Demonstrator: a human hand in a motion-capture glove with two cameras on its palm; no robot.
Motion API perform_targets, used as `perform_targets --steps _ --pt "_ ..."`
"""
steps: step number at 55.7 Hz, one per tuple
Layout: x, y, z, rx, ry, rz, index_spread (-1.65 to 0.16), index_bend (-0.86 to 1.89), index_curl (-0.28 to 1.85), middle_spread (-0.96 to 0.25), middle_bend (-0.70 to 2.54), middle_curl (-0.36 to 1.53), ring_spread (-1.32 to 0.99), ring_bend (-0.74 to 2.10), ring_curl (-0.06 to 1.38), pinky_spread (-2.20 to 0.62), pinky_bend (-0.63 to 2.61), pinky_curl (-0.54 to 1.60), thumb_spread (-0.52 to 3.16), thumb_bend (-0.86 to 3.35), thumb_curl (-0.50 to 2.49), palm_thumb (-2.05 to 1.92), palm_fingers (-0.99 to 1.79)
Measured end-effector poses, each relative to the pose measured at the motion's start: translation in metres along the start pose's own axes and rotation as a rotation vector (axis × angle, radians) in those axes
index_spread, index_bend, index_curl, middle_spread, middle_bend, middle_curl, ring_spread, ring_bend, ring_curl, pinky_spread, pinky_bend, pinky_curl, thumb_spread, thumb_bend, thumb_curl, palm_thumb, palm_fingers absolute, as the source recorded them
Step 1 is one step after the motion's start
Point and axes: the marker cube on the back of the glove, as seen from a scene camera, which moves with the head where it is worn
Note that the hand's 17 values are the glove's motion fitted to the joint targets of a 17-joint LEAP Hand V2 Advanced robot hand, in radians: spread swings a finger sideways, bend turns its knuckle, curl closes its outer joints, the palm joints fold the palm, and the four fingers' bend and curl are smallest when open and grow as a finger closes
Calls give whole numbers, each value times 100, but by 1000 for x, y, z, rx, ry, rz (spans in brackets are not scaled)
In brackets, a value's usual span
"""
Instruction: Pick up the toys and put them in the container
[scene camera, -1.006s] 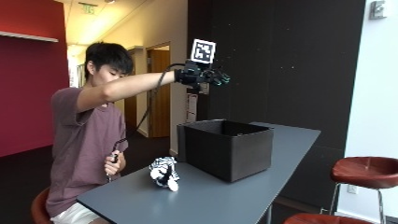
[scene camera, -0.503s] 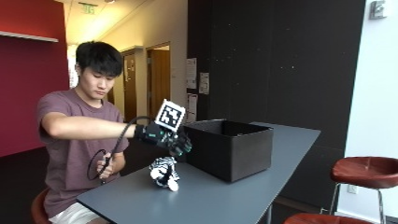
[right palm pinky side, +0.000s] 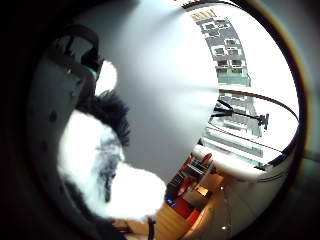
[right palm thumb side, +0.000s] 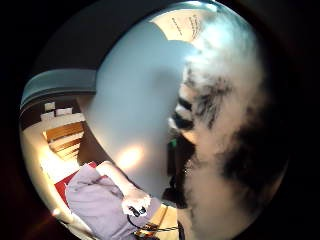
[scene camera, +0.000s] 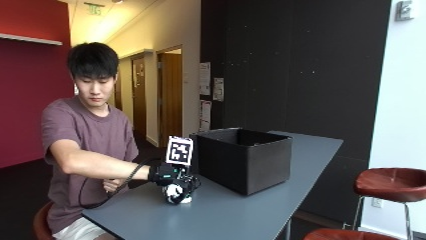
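While on the table (scene camera: 266, 200) | right hand (scene camera: 174, 176) grip wraps plush toy (scene camera: 177, 193) | container (scene camera: 243, 157) beside

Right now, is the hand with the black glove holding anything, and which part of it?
The gloved hand is down on the black and white plush toy on the table, closing around its top. Whether the fingers hold it yet cannot be told.

Plush toy and container on the table.
A black-and-white furry toy (scene camera: 178, 193) is seen on the grey table, near the open black box container (scene camera: 243, 158).
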Motion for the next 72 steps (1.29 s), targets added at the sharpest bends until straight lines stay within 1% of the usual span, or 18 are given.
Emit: perform_targets --steps 6,9,10,17,23,25,28,30,34,40,46,50,53,55,59,63,67,72 --pt "17 -13 3 7 56 19 -25 28 23 -23 48 41 -30 99 50 -20 68 28 113 14 40 34 101" --pt "19 -19 -4 -40 -42 24 -27 30 25 -25 57 45 -32 103 52 -24 69 30 106 16 45 43 114" --pt "21 -20 -7 -60 -68 30 -29 36 27 -25 62 47 -32 102 53 -25 71 31 101 17 47 46 122" --pt "26 -21 -45 -121 -284 37 -33 57 36 -25 83 57 -34 107 57 -31 71 34 82 16 56 53 126" --pt "35 -18 -99 -110 -325 66 -35 69 44 -24 93 62 -35 112 58 -33 73 36 70 14 62 55 121" --pt "43 -17 -118 -97 -279 66 -36 71 47 -23 95 64 -36 114 59 -33 75 37 67 13 64 55 120" --pt "65 -12 -149 -59 -60 26 -36 75 50 -23 98 66 -36 116 59 -34 76 38 62 13 66 56 118" --pt "72 -11 -174 -28 8 2 -37 76 52 -23 99 67 -35 117 60 -34 77 38 60 12 68 56 116" --pt "57 -15 -231 26 -136 58 -37 78 56 -22 101 68 -35 119 60 -34 79 39 55 11 71 57 113" --pt "35 -26 -295 101 -170 54 -38 79 62 -21 104 70 -35 122 60 -34 81 40 51 9 76 58 111" --pt "10 -48 -333 144 -84 65 -38 78 67 -20 104 71 -35 124 61 -34 83 41 48 7 80 58 109" --pt "-25 -69 -358 160 -117 42 -38 78 71 -20 105 72 -35 124 60 -34 84 41 46 6 82 58 108" --pt "-49 -87 -374 170 -193 76 -39 77 73 -20 105 73 -34 125 60 -35 84 42 45 5 84 59 108" --pt "-61 -97 -380 178 -197 62 -39 76 75 -20 106 73 -34 126 60 -34 84 42 44 5 85 59 108" --pt "-76 -111 -381 186 -73 -35 -39 75 78 -20 105 73 -34 126 60 -34 85 42 44 4 87 59 107" --pt "-103 -129 -386 193 -72 -88 -40 73 82 -20 105 74 -34 126 60 -34 85 42 43 3 90 59 107" --pt "-128 -147 -389 188 -53 -85 -40 71 85 -19 105 74 -34 126 59 -34 85 42 42 2 92 60 107" --pt "-152 -165 -390 162 -106 1 -41 68 89 -19 104 74 -34 126 59 -34 86 42 42 0 94 60 106"
